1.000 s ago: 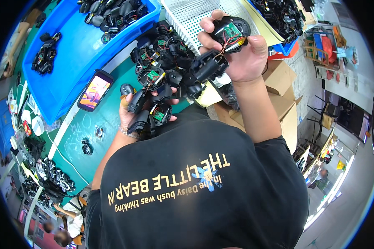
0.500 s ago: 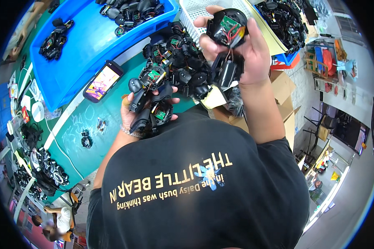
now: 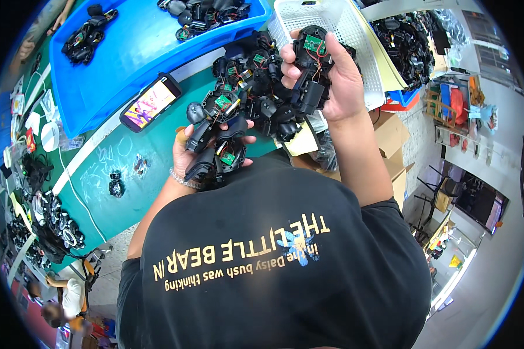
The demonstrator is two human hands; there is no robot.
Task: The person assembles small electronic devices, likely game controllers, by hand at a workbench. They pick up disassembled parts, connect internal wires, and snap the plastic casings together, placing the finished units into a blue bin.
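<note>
My right hand (image 3: 344,87), raised over the far right side of the table, is closed around a black plastic housing (image 3: 315,45). A green circuit board and thin red wires show in it, and a second black part hangs below by the wires. My left hand (image 3: 183,156) is closed around several similar black housings (image 3: 201,165) close to my chest, its fingertips showing among them. Green boards show in some of these. Beyond and between both hands lies a heap of such black housings (image 3: 268,107), partly hidden by those I hold.
A large blue tray (image 3: 93,110) with more housings stands at the far left. A phone (image 3: 151,104) leans by its edge. A white basket (image 3: 374,87) sits behind my right hand, cardboard boxes (image 3: 390,136) below it. One small black part (image 3: 116,184) lies on the green table.
My right hand has come lower and nearer, and the housing in it has turned and tilted. My left hand keeps its hold with little movement. The view has shifted slightly.
</note>
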